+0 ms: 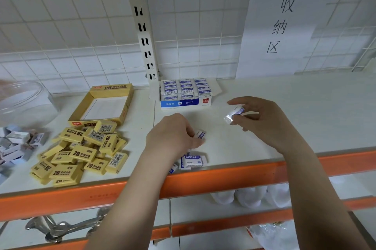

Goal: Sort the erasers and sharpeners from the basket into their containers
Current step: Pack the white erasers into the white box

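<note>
My right hand [262,121] holds a white eraser [234,112] in clear wrap, lifted a little above the shelf, right of the blue-and-white eraser box [185,103]. That box is nearly full of white erasers. My left hand [173,135] rests on the shelf with its fingers closed on another white eraser [200,134]. A few more white erasers [193,161] lie by the front edge under my left wrist. A pile of yellow 2B erasers [81,152] lies left of them, in front of the empty yellow box [105,103].
A clear plastic jar [22,103] lies at the far left, with a heap of small white and grey boxed items [14,145] below it. The shelf [284,107] has an orange front rail [223,174]. A paper sign [282,25] hangs on the wire grid behind.
</note>
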